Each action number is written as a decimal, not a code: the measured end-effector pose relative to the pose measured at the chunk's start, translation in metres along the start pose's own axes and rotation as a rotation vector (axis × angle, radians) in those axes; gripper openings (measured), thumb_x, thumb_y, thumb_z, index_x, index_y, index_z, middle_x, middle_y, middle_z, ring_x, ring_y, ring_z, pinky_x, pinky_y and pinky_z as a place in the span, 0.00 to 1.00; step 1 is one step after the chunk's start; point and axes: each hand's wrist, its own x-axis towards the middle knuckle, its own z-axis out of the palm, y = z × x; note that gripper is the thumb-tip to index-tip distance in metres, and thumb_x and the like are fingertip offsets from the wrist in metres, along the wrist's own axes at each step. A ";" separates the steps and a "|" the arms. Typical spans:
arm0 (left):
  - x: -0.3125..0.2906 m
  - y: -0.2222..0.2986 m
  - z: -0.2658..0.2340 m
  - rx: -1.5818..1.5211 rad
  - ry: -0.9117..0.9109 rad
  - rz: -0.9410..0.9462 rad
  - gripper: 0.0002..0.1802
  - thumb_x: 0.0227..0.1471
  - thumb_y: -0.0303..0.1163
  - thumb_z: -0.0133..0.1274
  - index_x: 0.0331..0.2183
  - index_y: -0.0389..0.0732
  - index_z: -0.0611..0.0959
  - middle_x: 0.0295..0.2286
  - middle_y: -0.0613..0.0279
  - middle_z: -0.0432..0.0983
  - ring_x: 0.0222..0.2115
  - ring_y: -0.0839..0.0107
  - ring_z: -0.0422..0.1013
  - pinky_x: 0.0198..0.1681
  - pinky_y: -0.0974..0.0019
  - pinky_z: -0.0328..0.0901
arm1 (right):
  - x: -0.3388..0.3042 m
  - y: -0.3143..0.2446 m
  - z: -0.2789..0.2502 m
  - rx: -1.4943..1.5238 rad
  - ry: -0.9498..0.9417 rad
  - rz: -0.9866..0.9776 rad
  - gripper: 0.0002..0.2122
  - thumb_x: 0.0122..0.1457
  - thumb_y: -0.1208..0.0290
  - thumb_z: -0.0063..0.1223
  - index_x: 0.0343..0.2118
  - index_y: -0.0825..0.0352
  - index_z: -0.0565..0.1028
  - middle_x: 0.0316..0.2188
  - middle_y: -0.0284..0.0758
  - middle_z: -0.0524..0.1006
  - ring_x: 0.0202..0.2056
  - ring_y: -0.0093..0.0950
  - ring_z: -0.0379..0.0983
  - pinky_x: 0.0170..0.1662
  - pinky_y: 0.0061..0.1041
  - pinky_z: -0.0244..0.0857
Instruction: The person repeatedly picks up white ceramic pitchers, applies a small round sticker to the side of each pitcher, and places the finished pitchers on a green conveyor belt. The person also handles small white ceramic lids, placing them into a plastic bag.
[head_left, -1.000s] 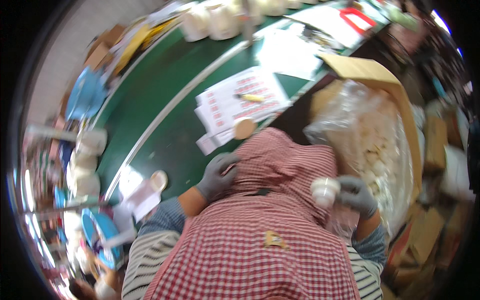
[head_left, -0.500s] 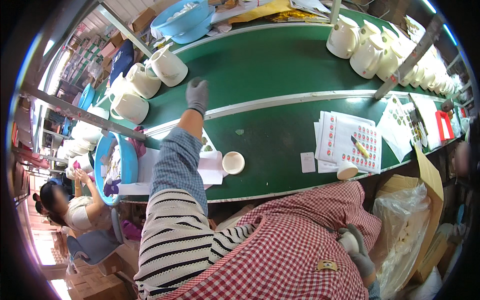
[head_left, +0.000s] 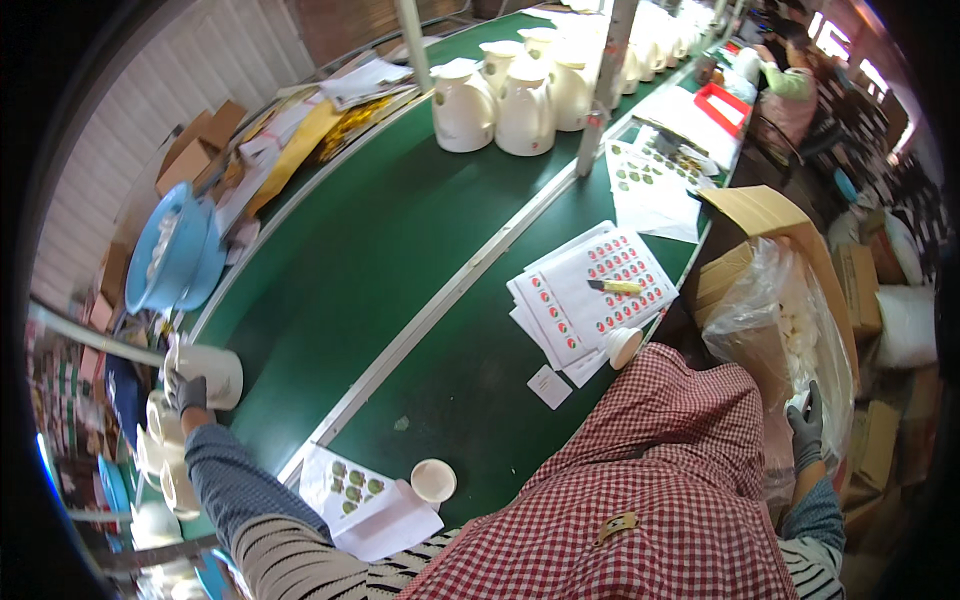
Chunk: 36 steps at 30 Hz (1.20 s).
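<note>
My left hand, in a grey glove, has its fingers curled at the handle side of a cream-white jug standing on the green table at the left. Several more white jugs stand just nearer. My right hand, also gloved, is closed on a small white piece, partly hidden by the fingers. It is over the clear plastic bag that lines an open cardboard box and has cream-coloured pieces inside. A round cream-coloured lid lies near the table's front edge, and another round lid rests by the sticker sheets.
Sticker sheets with a yellow cutter knife lie on the green table. A metal rail runs along it, and a post rises beside several jugs. Blue basins stand far left. Another person sits far right.
My view has swung to the right. My left hand has gone from above the table to the jug's handle. My right hand has moved from my apron to the plastic-lined box with the white piece.
</note>
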 end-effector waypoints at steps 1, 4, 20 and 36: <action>-0.006 0.023 0.003 0.002 -0.054 0.033 0.60 0.36 0.48 0.59 0.67 0.50 0.48 0.67 0.56 0.44 0.66 0.56 0.46 0.68 0.53 0.43 | -0.014 0.001 -0.011 -0.028 0.063 0.038 0.36 0.52 0.76 0.56 0.66 0.64 0.58 0.57 0.35 0.66 0.52 0.29 0.67 0.54 0.26 0.62; -0.038 0.035 -0.002 0.077 -0.049 0.106 0.57 0.37 0.47 0.62 0.67 0.51 0.53 0.63 0.54 0.55 0.62 0.54 0.56 0.64 0.56 0.54 | -0.036 0.006 -0.021 -0.108 0.114 0.126 0.37 0.50 0.77 0.56 0.66 0.64 0.57 0.60 0.36 0.63 0.56 0.31 0.64 0.56 0.27 0.60; -0.227 0.112 -0.070 -0.594 -0.029 0.646 0.26 0.38 0.36 0.64 0.44 0.41 0.81 0.41 0.53 0.78 0.43 0.55 0.75 0.47 0.56 0.68 | 0.023 -0.070 0.069 0.065 -0.155 -0.092 0.37 0.51 0.73 0.61 0.64 0.69 0.57 0.57 0.42 0.66 0.57 0.34 0.64 0.60 0.30 0.58; -0.497 0.219 -0.165 -0.737 0.346 1.309 0.32 0.35 0.42 0.67 0.44 0.40 0.80 0.39 0.49 0.77 0.38 0.54 0.75 0.44 0.54 0.68 | -0.001 -0.122 0.103 0.250 -0.480 -0.320 0.39 0.53 0.69 0.62 0.65 0.72 0.54 0.60 0.41 0.63 0.58 0.31 0.62 0.62 0.30 0.56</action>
